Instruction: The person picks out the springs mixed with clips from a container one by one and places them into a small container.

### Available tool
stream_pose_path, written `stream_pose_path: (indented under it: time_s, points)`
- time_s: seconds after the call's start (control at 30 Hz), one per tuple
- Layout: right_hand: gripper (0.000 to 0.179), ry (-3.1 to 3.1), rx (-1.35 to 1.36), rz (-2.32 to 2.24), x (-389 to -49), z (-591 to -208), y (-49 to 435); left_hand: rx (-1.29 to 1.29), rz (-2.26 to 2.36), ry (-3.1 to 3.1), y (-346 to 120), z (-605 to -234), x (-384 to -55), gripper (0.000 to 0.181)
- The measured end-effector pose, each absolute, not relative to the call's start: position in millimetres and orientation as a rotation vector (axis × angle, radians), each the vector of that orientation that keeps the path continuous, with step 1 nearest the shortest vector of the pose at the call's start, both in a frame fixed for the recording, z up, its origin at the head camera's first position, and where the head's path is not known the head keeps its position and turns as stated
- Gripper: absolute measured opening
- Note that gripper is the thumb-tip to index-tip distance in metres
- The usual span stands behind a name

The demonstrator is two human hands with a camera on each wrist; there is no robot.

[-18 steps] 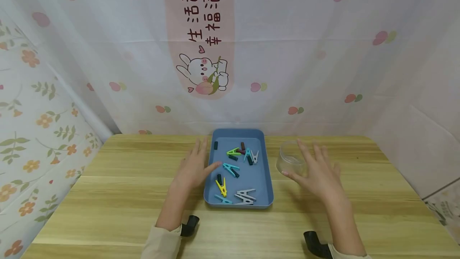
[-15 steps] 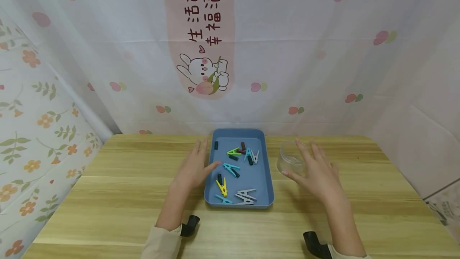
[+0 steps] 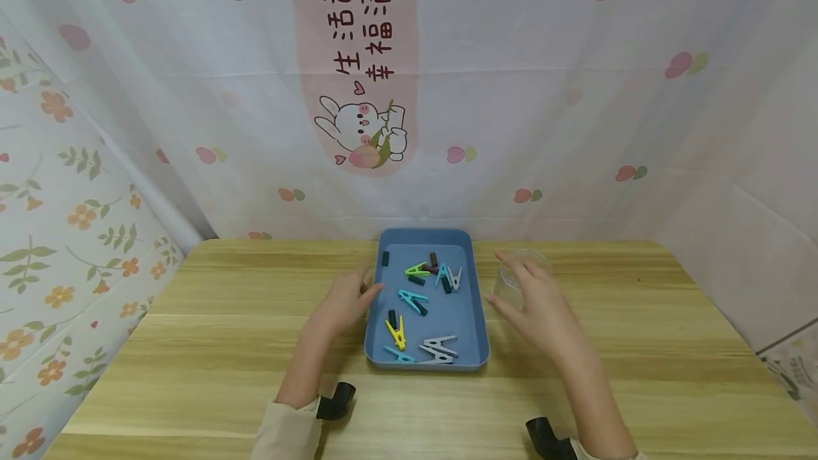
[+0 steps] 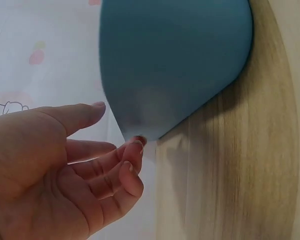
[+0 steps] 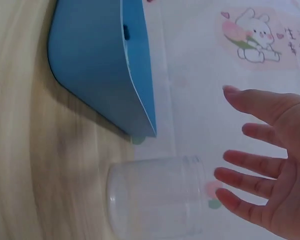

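Observation:
A blue tray (image 3: 454, 321) holds several plastic clothespins, among them a yellow one (image 3: 395, 336), a lime green one (image 3: 417, 270) and a grey pair (image 3: 438, 343). Small dark ribbed pieces (image 3: 417, 280) lie scattered among them. My left hand (image 3: 341, 300) is beside the tray's left wall, fingers loosely bent and nothing in them; the left wrist view has the fingertips right at the tray's corner. To the right of the tray stands a clear round jar (image 5: 157, 195). My right hand (image 3: 540, 304), thumb and fingers spread, hovers over the jar and partly hides it in the head view.
The wooden table (image 3: 255, 346) ends at the back against a white curtain (image 3: 511, 112) with fruit and rabbit prints. A flowered cloth (image 3: 70, 254) hangs at the left. Black curved wrist mounts (image 3: 336, 401) stick out from both sleeves.
My right hand has moved left, toward the tray, and now covers more of the jar. The left hand's fingers have bent more beside the tray. Tray and clothespins stay put.

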State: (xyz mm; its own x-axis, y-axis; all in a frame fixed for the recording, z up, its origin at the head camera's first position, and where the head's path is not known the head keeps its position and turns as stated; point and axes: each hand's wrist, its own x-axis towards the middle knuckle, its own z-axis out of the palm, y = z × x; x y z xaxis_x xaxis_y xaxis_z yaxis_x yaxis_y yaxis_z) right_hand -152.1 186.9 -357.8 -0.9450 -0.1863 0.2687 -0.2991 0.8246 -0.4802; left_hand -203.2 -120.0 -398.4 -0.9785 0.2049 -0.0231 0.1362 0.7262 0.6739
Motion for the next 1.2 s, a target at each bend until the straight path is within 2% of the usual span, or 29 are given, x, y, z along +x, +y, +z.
stream_pose_path:
  time_s: [0.5, 0.9, 1.2]
  points:
    - [0.048, -2.839, 0.456, 0.906, -163.2, -364.9, 167.0, 0.295, 1.232, 2.694, -125.6, -402.7, -206.2, 0.051]
    - [0.041, -2.907, 0.478, 1.01, -168.7, -366.7, 158.5, 0.275, 1.299, 2.661, -125.8, -409.9, -208.1, 0.044]
    - [0.039, -2.921, 0.525, 1.092, -171.3, -370.6, 156.0, 0.152, 1.488, 2.686, -126.1, -418.8, -211.6, 0.041]
